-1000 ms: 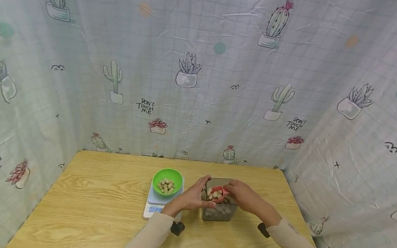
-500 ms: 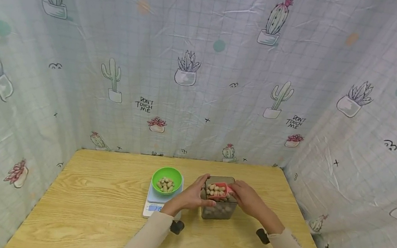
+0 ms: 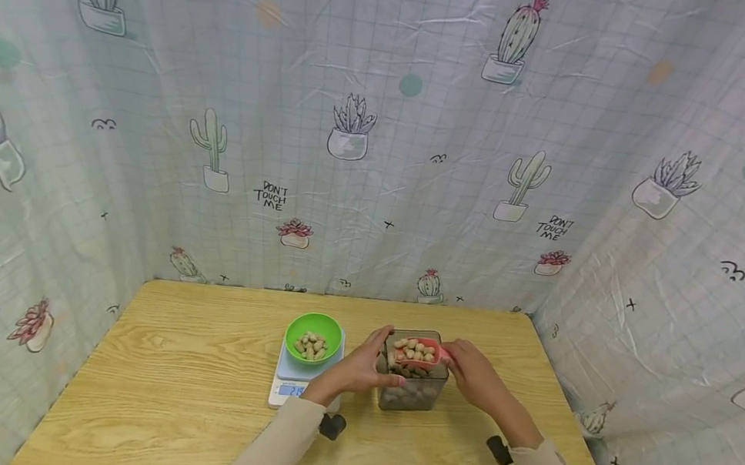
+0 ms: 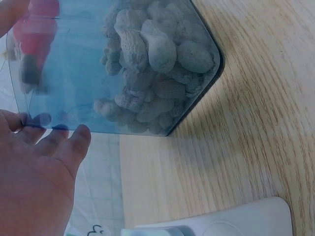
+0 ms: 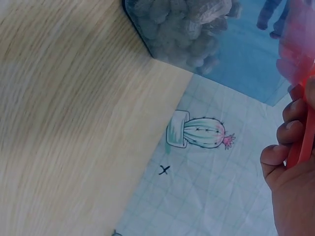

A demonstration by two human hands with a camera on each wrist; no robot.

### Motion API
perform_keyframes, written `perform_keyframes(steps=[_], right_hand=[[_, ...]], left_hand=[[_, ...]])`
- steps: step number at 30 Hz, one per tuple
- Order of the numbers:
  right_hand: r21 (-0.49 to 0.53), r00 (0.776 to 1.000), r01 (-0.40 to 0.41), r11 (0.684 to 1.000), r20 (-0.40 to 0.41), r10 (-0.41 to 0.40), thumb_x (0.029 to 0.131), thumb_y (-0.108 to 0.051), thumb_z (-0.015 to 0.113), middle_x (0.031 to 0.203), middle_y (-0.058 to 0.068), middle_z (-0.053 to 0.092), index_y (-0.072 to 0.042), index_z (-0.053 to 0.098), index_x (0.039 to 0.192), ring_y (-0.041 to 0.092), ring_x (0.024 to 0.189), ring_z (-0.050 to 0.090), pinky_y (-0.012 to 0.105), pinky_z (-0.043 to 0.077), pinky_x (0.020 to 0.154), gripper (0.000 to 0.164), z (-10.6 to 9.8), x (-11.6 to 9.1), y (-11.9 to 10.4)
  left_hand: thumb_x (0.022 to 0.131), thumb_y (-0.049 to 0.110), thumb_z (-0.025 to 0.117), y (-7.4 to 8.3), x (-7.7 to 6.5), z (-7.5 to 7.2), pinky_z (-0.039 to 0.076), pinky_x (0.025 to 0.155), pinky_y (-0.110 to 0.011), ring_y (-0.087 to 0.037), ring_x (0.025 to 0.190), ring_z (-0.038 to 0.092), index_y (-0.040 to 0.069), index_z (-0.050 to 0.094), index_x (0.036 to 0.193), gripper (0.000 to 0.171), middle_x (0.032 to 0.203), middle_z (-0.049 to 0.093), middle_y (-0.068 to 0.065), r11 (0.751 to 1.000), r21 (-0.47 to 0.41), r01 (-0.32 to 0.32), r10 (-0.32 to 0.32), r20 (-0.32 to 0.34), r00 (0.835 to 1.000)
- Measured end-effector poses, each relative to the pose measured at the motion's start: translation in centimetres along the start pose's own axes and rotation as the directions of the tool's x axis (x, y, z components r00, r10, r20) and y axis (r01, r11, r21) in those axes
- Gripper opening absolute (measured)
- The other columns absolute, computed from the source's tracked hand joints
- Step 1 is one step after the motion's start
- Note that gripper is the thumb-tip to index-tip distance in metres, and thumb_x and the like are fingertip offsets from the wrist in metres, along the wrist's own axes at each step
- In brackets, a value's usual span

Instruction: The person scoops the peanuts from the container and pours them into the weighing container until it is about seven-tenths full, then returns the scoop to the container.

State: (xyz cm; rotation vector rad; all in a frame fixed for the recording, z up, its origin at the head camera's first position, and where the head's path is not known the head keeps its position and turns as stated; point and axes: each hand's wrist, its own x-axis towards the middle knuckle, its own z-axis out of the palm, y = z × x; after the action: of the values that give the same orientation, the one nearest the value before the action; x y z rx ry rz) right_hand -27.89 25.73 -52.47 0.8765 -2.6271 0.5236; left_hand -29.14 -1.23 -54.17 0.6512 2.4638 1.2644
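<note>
A see-through grey plastic container [image 3: 409, 400] stands on the table, partly filled with unshelled peanuts [image 4: 157, 49]. My left hand [image 3: 355, 370] holds it from the left, thumb along the near side and fingers at the far side near the rim. My right hand [image 3: 470, 375] has its fingers curled round the handle of a red scoop [image 5: 306, 135]. Heaped with peanuts [image 3: 416, 348], the scoop's bowl sits at the level of the container's mouth, its handle pointing right over the rim. Through the wall, the left wrist view shows the scoop well above the remaining peanuts.
Left of the container, a white kitchen scale [image 3: 278, 401] with a lit display bears a green bowl [image 3: 315, 324] holding some peanuts. My left forearm passes over the scale's near right corner. A cactus-print curtain [image 3: 378, 187] surrounds the wooden table [image 3: 187, 380] at the back and sides.
The scoop has risen from inside the container to its mouth and levelled, now heaped with peanuts. My right hand has moved slightly right with it. My left hand stays on the container.
</note>
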Motion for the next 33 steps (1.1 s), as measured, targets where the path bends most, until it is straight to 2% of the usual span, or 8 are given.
perform_keyframes(steps=[8, 14, 21, 26, 33], right_hand=[[-0.037, 0.999, 0.02, 0.999, -0.038, -0.022, 0.098, -0.01, 0.058, 0.086, -0.004, 0.057, -0.006, 0.064, 0.111, 0.008, 0.077, 0.046, 0.028, 0.042, 0.067, 0.015, -1.4, -0.1, 0.2], [-0.063, 0.994, 0.075, 0.995, -0.07, -0.079, 0.097, -0.006, 0.059, 0.088, 0.0, 0.059, -0.004, 0.063, 0.111, 0.011, 0.077, 0.05, 0.032, 0.045, 0.068, 0.015, -2.5, 0.5, 0.4], [-0.084, 0.99, 0.099, 0.992, -0.094, -0.106, 0.097, -0.008, 0.058, 0.088, 0.0, 0.059, -0.005, 0.062, 0.111, 0.012, 0.077, 0.05, 0.032, 0.044, 0.068, 0.014, -3.6, 1.2, 0.4], [-0.074, 0.989, 0.093, 0.993, -0.105, -0.101, 0.097, -0.008, 0.058, 0.09, 0.002, 0.061, -0.005, 0.063, 0.111, 0.015, 0.081, 0.054, 0.035, 0.046, 0.07, 0.015, -4.2, 2.0, 0.0], [-0.046, 0.991, 0.096, 0.994, -0.086, -0.1, 0.099, -0.009, 0.057, 0.094, 0.003, 0.062, -0.006, 0.063, 0.113, 0.018, 0.085, 0.056, 0.038, 0.047, 0.073, 0.016, -4.4, 3.8, -1.1]], left_hand=[[0.082, 0.052, 0.074, 0.1, 0.0, -0.1, 0.034, 0.113, -0.056, -0.035, 0.15, 0.025, 0.024, 0.005, 0.16, 0.108, 0.167, 0.011, -0.006, 1.0, 0.015, -0.012, 0.013, -0.005, 1.0], [0.083, 0.051, 0.074, 0.0, 0.0, 0.0, 0.035, 0.112, -0.057, -0.036, 0.149, 0.026, 0.022, 0.004, 0.16, 0.109, 0.166, 0.01, -0.009, 0.999, 0.047, -0.019, 0.019, -0.011, 1.0], [0.085, 0.06, 0.067, 0.1, -0.5, -0.3, 0.035, 0.112, -0.057, -0.036, 0.149, 0.025, 0.025, 0.004, 0.16, 0.104, 0.167, 0.007, -0.007, 0.996, 0.073, -0.042, 0.045, -0.039, 0.998], [0.087, 0.06, 0.064, 0.3, -0.9, -1.2, 0.039, 0.109, -0.058, -0.038, 0.147, 0.031, 0.028, 0.006, 0.16, 0.098, 0.167, 0.01, -0.006, 0.993, 0.102, -0.061, 0.071, -0.092, 0.993], [0.088, 0.054, 0.067, 0.2, -2.3, -3.3, 0.033, 0.11, -0.063, -0.04, 0.149, 0.023, 0.025, 0.012, 0.159, 0.095, 0.166, 0.012, -0.01, 0.997, 0.019, -0.068, 0.07, -0.144, 0.987]])
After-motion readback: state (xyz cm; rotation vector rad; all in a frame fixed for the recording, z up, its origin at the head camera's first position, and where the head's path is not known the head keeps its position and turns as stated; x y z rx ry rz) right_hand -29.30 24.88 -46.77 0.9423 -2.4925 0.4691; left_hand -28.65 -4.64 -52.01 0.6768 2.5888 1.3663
